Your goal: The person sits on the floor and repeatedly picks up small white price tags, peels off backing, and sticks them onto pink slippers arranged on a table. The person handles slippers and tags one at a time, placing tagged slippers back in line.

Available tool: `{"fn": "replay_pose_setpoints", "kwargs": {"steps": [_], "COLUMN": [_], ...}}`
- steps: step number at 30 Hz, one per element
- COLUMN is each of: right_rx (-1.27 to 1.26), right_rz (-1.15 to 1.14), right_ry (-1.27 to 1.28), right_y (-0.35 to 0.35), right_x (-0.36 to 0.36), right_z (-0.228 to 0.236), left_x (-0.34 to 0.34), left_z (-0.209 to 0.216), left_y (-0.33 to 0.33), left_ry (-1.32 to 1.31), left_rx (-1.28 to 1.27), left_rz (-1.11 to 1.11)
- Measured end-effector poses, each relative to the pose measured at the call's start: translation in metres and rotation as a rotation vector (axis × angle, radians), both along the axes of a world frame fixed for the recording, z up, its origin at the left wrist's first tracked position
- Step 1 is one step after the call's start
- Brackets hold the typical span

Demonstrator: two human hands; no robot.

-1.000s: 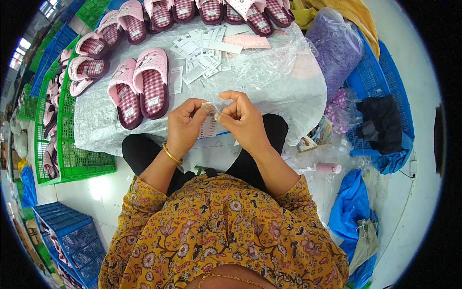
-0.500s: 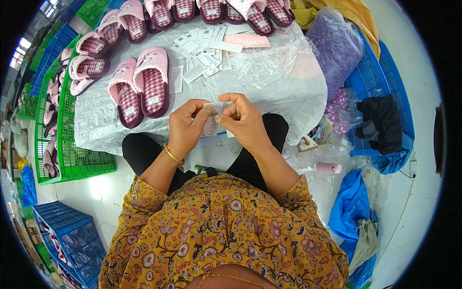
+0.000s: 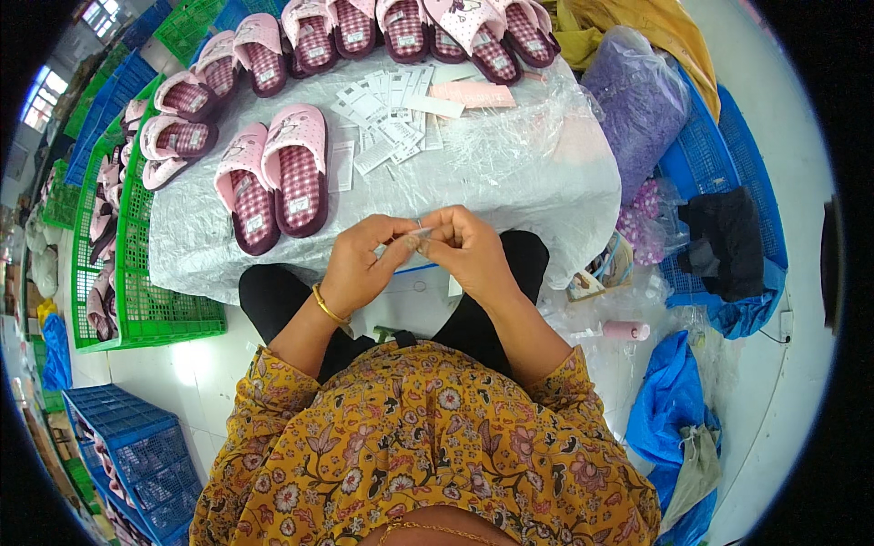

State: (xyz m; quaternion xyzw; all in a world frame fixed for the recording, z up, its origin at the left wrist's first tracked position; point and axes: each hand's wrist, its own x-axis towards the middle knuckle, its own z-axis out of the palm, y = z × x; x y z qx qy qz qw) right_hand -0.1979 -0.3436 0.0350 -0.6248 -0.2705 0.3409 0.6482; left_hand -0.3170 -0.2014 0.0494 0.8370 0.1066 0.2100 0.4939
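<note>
While the two hands meet close in front of the body, the left hand [image 3: 360, 268] and the right hand [image 3: 469, 250] pinch between their fingertips a small pale tag [image 3: 407, 238], which is too small to tell in detail; both hands are narrowed around it, fingers curled, so it is kept steady at a height easy to look at. It hangs in the air just above the near edge of the surface [image 3: 510, 173], which is covered with crinkled clear plastic sheet. Just beyond the left hand lies a pair of pink slippers with checked insoles [image 3: 273, 177], probably near so that it is easy to reach. Farther beyond both hands a loose heap of white paper tags [image 3: 387, 118] is spread, and behind it a row of more pink slippers [image 3: 410, 27]. To the outer side of the left hand stands a green crate [image 3: 137, 300] with slippers; well to the right, low down, lies a pink thread spool [image 3: 628, 330].
</note>
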Motion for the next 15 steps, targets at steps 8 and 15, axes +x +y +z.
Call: {"fn": "replay_pose_setpoints", "kwargs": {"steps": [8,15], "right_rx": [-0.099,0.02], "right_rz": [0.077,0.009], "right_ry": [-0.092,-0.967], "right_y": [-0.008,-0.014], "right_x": [-0.003,0.01], "right_z": [-0.003,-0.001], "left_x": [0.004,0.003], "left_z": [-0.008,-0.006], "left_y": [0.003,0.008], "left_ry": [0.232,0.217], "left_rx": [-0.279,-0.138], "left_rz": [-0.08,-0.008]}}
